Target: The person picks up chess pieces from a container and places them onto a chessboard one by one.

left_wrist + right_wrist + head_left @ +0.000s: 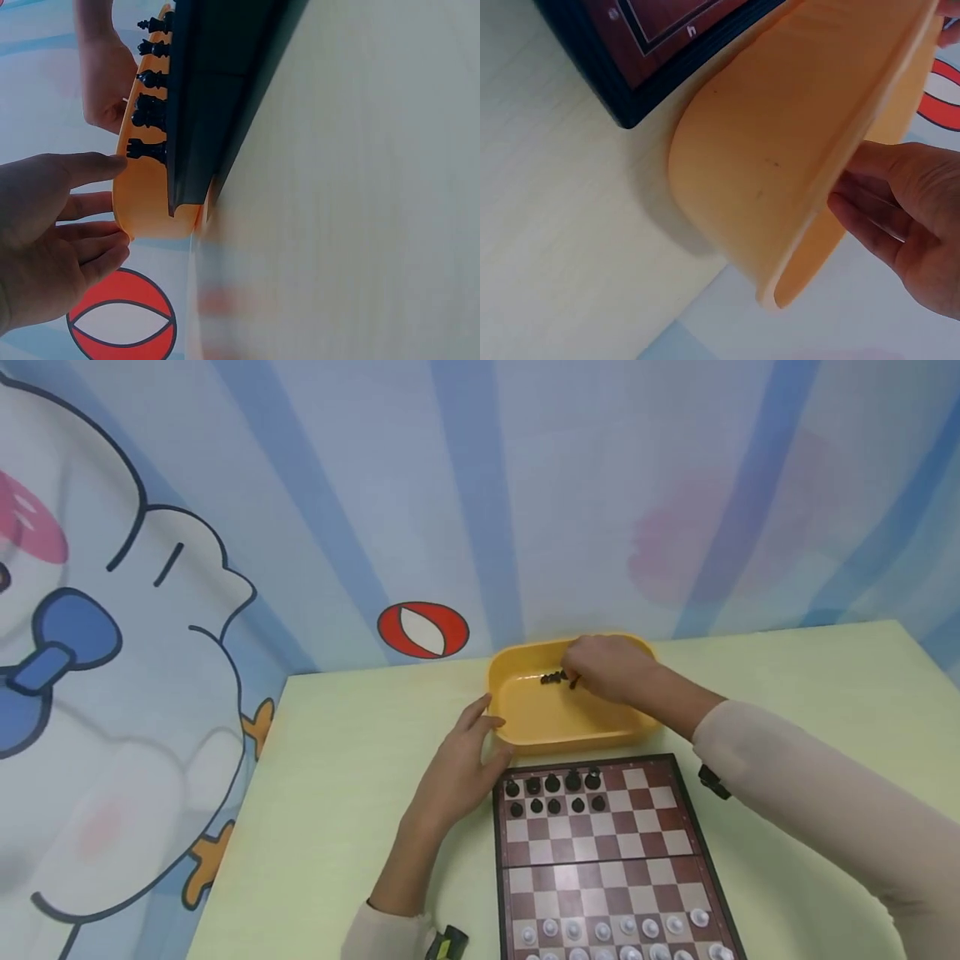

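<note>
A yellow plastic basin [577, 746] stands at the back of the table. My left hand [462, 768] touches its left end with the fingers fairly straight, the thumb by the board's far left corner. Inside the basin, the fingers of my right hand [611, 670] are curled and appear to pinch a black chess piece [573, 682]; the rim hides the fingertips in the right wrist view. Beside them lie several small black chess pieces [551, 677]. In front is a chessboard [600, 860], bearing two part-rows of black pieces [553, 783] at its far left and white pieces [602, 932] along the near side.
The pale yellow table [337, 802] extends on both sides of the board. Behind the basin rises a blue-striped wall [570, 510] with cartoon prints. The basin stands close to both the wall and the board's far edge.
</note>
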Available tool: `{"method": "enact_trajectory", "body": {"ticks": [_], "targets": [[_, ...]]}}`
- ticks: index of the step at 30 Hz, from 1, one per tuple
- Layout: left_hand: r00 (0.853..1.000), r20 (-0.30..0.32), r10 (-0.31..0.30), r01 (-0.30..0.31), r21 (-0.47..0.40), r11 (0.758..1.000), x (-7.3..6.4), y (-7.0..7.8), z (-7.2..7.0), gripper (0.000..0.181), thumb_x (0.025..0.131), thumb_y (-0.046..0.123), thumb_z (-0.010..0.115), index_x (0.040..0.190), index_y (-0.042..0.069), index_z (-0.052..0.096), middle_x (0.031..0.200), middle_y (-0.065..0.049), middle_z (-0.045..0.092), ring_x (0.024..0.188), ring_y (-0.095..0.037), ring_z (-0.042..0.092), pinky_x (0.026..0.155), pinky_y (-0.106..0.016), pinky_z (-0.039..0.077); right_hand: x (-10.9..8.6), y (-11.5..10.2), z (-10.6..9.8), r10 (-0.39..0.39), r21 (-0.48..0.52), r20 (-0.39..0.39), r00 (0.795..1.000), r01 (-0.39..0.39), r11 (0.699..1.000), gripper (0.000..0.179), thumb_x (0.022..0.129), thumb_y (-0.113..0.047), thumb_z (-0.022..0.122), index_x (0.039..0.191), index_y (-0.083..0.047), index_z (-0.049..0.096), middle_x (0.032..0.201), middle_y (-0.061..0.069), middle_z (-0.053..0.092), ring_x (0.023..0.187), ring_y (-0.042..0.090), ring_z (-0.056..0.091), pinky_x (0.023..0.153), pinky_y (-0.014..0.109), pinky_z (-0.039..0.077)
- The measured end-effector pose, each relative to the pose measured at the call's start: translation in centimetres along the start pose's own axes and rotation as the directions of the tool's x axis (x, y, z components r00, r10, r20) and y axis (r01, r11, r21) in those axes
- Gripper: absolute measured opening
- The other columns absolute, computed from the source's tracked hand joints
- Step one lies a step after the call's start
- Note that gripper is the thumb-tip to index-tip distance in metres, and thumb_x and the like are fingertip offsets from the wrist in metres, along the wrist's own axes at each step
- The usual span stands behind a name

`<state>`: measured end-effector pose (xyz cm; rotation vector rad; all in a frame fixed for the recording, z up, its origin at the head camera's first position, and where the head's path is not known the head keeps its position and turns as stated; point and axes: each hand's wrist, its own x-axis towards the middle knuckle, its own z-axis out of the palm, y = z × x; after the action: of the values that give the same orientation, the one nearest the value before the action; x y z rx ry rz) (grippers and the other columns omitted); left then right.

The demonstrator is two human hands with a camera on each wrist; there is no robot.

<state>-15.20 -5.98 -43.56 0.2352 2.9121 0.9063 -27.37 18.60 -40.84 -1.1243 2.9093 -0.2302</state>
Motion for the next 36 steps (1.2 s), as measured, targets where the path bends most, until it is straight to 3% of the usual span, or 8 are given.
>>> {"method": "enact_trajectory", "body": {"ticks": [5,8,15,21,28,36], "targets": [[1.000,0.018,-0.007,0.007,0.017,1.000,0.2,0.7,0.6,0.044,0.103,0.032,0.070,0.143,0.014,0.064,0.175,0.003,0.030,0.157,-0.024,0.041,0.121,-0.046,0.044,0.7,0.1,0.7,0.030,-0.090,0.046,0.999,-0.025,0.996,0.029,0.098,0.002,0.069,0.073,-0.010,0.062,0.083,0.006,0.066,0.070,0.016,0.041,0.059,0.029,0.035],[0.999,0.033,-0.002,0.001,0.026,1.000,0.4,1.2,0.8,0.044,0.103,0.033,0.070,0.142,0.014,0.064,0.176,0.002,0.029,0.155,-0.025,0.044,0.120,-0.046,0.046,0.7,0.3,1.1,0.031,-0.122,0.063,0.998,-0.023,0.992,0.035,0.098,0.002,0.067,0.068,-0.011,0.055,0.080,0.006,0.062,0.068,0.016,0.040,0.058,0.029,0.034],[0.999,0.046,0.017,-0.018,0.032,0.999,0.6,1.8,1.2,0.044,0.103,0.032,0.070,0.142,0.013,0.064,0.176,0.001,0.028,0.153,-0.025,0.047,0.119,-0.046,0.047,0.6,1.0,1.8,0.017,-0.180,0.082,0.996,-0.002,0.984,0.022,0.098,0.000,0.069,0.077,-0.007,0.066,0.091,0.013,0.071,0.074,0.020,0.061,0.062,0.037,0.058],[0.998,0.053,0.013,-0.017,0.059,0.998,0.6,2.1,1.5,0.045,0.103,0.034,0.070,0.143,0.014,0.063,0.177,0.001,0.025,0.152,-0.026,0.048,0.118,-0.045,0.048,0.6,1.2,2.0,0.033,-0.182,0.094,0.995,-0.016,0.983,0.024,0.098,0.001,0.068,0.075,-0.007,0.063,0.091,0.014,0.071,0.072,0.020,0.057,0.062,0.037,0.057],[0.998,0.064,0.013,-0.018,0.085,0.996,0.3,2.4,1.5,0.046,0.104,0.035,0.069,0.144,0.014,0.063,0.178,0.001,0.024,0.151,-0.025,0.050,0.117,-0.043,0.048,0.4,0.9,2.1,0.031,-0.208,0.125,0.992,-0.005,0.978,0.011,0.099,0.001,0.068,0.088,-0.003,0.069,0.094,0.015,0.072,0.078,0.024,0.067,0.069,0.037,0.062],[0.997,0.070,0.030,-0.036,0.081,0.996,0.1,2.1,1.4,0.047,0.104,0.035,0.070,0.145,0.014,0.062,0.177,0.000,0.024,0.151,-0.025,0.050,0.118,-0.043,0.048,0.1,0.7,2.1,0.041,-0.200,0.115,0.992,-0.017,0.980,0.018,0.101,-0.004,0.068,0.083,-0.006,0.068,0.091,0.013,0.071,0.074,0.021,0.061,0.066,0.036,0.057]]}}
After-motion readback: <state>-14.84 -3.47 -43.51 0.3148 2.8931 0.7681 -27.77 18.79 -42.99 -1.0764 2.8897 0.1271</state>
